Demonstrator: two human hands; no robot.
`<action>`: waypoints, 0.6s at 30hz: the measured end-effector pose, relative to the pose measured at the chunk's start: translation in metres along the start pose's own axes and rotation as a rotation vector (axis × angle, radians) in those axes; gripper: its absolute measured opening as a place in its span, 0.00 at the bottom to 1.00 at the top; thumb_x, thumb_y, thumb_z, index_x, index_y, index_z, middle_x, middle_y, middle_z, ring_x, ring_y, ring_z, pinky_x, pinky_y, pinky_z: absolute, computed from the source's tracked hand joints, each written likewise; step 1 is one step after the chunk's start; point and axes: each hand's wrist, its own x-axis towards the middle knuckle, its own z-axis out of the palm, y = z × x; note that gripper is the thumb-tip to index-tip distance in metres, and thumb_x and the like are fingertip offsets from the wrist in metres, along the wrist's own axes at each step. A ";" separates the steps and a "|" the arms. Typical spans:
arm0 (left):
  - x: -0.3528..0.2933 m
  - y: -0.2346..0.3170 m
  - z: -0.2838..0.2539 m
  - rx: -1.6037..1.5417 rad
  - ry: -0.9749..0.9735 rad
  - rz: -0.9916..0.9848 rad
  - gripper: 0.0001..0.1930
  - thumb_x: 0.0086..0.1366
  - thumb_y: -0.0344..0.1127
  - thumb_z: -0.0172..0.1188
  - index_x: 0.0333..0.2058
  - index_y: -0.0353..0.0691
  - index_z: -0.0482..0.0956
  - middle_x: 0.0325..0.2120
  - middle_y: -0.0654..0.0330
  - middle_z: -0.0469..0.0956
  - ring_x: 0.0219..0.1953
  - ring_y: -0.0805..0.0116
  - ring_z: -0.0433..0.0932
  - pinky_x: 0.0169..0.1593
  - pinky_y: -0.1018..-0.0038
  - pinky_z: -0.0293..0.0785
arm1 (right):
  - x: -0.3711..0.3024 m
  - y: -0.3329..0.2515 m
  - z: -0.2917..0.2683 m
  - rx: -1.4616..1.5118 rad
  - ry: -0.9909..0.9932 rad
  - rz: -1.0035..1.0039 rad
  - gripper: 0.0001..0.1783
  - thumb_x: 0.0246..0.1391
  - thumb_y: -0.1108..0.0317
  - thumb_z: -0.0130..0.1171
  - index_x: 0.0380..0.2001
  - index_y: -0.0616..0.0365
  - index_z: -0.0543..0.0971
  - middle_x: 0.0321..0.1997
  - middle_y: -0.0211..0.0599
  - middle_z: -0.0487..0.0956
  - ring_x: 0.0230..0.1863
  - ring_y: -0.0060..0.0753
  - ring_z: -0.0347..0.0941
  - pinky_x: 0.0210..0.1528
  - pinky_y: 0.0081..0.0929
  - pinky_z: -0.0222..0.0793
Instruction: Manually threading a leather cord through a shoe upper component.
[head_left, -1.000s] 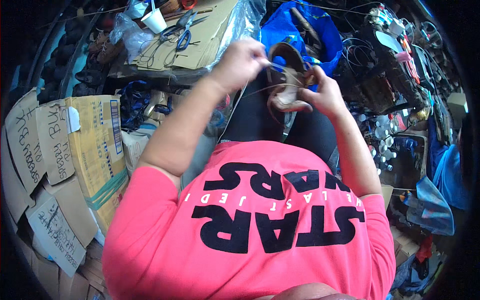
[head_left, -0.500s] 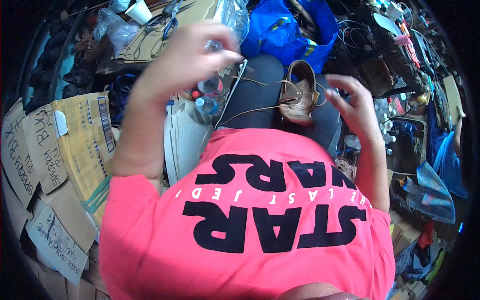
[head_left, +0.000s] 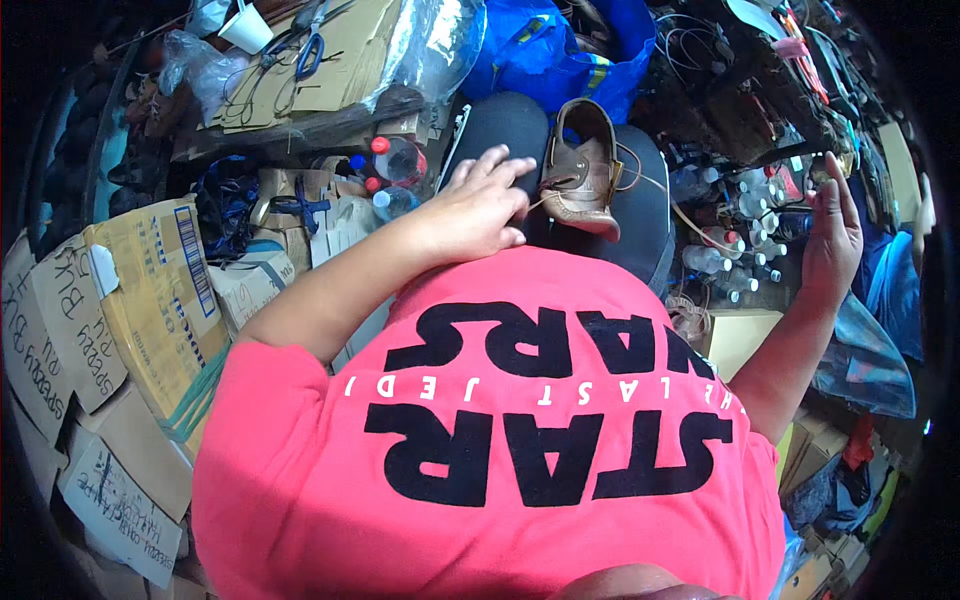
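A brown leather shoe (head_left: 585, 185) rests on my lap between my dark-trousered thighs, its opening facing away from me. My left hand (head_left: 485, 205) lies over the left thigh just beside it, fingers loosely spread and open. A short stretch of lace reaches from the shoe toward its fingertips. On the shoe's other side, a thin tan shoelace (head_left: 690, 222) curves out to the right through the air. Far out on that side is my right hand (head_left: 832, 235), its fingers pressed together, apparently on that lace; the lace's last stretch is lost against the bottles.
Several small bottles (head_left: 750, 205) stand right of my legs. A blue bag (head_left: 535, 55) is beyond my knees. At the far left, scissors (head_left: 310, 52) and a white cup (head_left: 246, 30) lie by cardboard. Cardboard boxes (head_left: 150, 280) line my left side.
My right hand has swung outward from the shoe, and lace now trails that way. My left hand has come down from the upper left to the thigh. The shoe has tilted slightly.
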 end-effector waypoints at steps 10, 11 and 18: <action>0.033 0.060 -0.138 -0.998 -0.122 0.087 0.09 0.64 0.35 0.57 0.31 0.35 0.76 0.24 0.69 0.72 0.29 0.84 0.67 0.35 0.84 0.64 | -0.041 -0.032 0.121 -0.132 -1.266 -0.215 0.09 0.47 0.74 0.62 0.35 0.60 0.81 0.31 0.38 0.75 0.33 0.32 0.72 0.38 0.28 0.69; 0.036 0.059 -0.146 -0.975 -0.094 0.071 0.08 0.64 0.35 0.57 0.33 0.35 0.77 0.25 0.67 0.73 0.30 0.82 0.69 0.36 0.83 0.66 | -0.038 -0.046 0.118 -0.142 -1.402 -0.186 0.09 0.47 0.71 0.64 0.34 0.60 0.82 0.31 0.40 0.74 0.33 0.34 0.72 0.38 0.30 0.69; 0.061 0.061 -0.126 -0.740 0.243 0.120 0.08 0.60 0.33 0.59 0.32 0.34 0.80 0.23 0.60 0.77 0.28 0.73 0.77 0.36 0.77 0.72 | -0.040 -0.062 0.056 -0.920 -0.908 -0.442 0.06 0.41 0.73 0.64 0.27 0.57 0.80 0.26 0.36 0.73 0.31 0.39 0.72 0.35 0.33 0.67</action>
